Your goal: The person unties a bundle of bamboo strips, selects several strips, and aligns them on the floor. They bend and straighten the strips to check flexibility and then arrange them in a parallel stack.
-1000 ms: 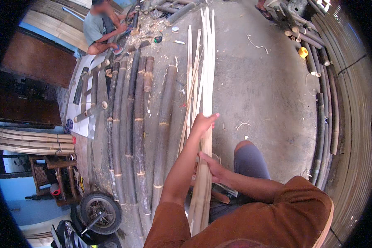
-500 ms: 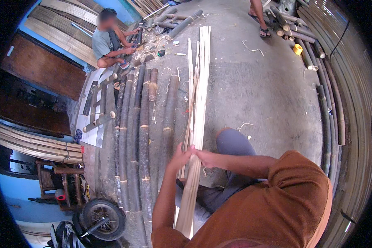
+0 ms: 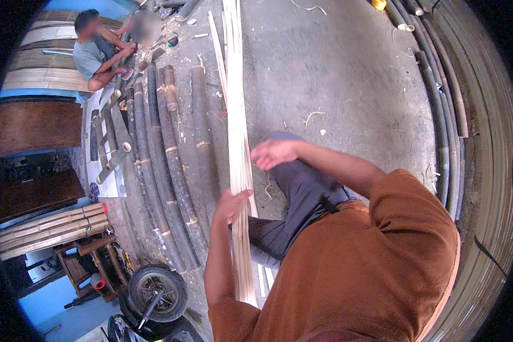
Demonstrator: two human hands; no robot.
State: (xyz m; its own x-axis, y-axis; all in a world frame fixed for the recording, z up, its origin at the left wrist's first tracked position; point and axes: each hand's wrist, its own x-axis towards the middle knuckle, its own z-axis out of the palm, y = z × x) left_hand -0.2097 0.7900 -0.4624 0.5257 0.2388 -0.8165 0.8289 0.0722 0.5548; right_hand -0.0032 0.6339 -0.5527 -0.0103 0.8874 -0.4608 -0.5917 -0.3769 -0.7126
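my left hand (image 3: 232, 204) is wrapped around the bundle of pale bamboo strips (image 3: 237, 142), which lies lengthwise on the concrete floor (image 3: 353, 74). my right hand (image 3: 272, 153) hovers unclenched just right of the bundle, gripping nothing. dark bamboo poles (image 3: 174, 154) lie side by side left of the bundle. a seated person (image 3: 100, 51) is beyond the poles, well away from the bundle. a wheel (image 3: 157, 293) sits near the bundle's close end, to its left.
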